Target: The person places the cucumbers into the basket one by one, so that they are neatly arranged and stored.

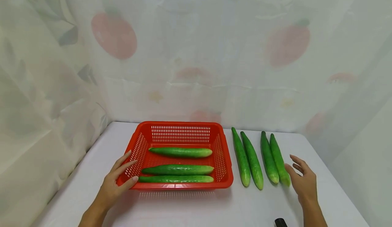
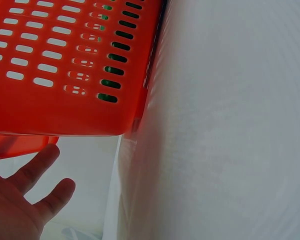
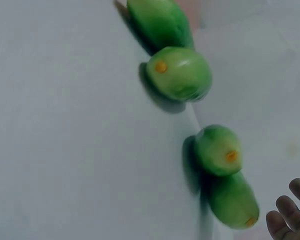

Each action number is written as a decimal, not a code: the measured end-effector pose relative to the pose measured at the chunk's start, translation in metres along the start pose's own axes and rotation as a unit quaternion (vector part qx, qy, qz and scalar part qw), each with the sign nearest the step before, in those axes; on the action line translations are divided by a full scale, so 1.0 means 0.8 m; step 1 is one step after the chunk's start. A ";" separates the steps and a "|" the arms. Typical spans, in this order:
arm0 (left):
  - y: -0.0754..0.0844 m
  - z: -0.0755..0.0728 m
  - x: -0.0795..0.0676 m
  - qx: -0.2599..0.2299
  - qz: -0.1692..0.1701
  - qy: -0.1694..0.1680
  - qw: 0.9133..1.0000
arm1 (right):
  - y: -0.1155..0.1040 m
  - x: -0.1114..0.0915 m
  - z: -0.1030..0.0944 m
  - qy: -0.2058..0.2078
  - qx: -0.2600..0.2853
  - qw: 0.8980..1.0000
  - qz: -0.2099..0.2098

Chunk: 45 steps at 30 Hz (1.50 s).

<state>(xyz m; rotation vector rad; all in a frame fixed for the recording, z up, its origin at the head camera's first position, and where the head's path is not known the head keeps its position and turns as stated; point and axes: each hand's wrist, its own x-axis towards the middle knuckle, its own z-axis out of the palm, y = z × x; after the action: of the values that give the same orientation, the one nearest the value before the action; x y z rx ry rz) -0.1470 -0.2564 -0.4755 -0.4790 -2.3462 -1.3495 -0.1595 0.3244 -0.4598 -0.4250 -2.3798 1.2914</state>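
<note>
A red plastic basket (image 1: 228, 182) stands on the white table, its walls pierced with slots. Three cucumbers lie crosswise inside: a rear one (image 1: 180, 152), a middle one (image 1: 177, 169) and a front one (image 1: 176, 179). My left hand (image 1: 114, 182) is at the basket's left side, fingers spread and fairly straight over the rim; whether they touch it I cannot tell. To the right of the basket, two pairs of cucumbers (image 1: 252, 160) lie lengthwise on the table. My right hand (image 1: 303, 181), holding nothing, hovers beside the rightmost cucumber (image 1: 279, 159), fingers loosely bent.
A small black object (image 1: 280, 222) shows at the front edge of the head view, partly cut off. Pale curtains (image 1: 196, 50) with a fruit print hang behind the table (image 1: 245, 210) and along its sides.
</note>
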 end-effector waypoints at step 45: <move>0.001 -0.001 0.000 -0.002 -0.002 -0.005 1.000 | 0.053 -0.008 0.021 0.032 -0.109 0.993 0.015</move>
<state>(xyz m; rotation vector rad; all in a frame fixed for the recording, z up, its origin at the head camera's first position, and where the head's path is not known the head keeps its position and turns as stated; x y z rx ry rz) -0.1464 -0.2572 -0.4748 -0.4839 -2.3537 -1.3569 -0.1587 0.3316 -0.5050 -0.5592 -2.4775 1.0156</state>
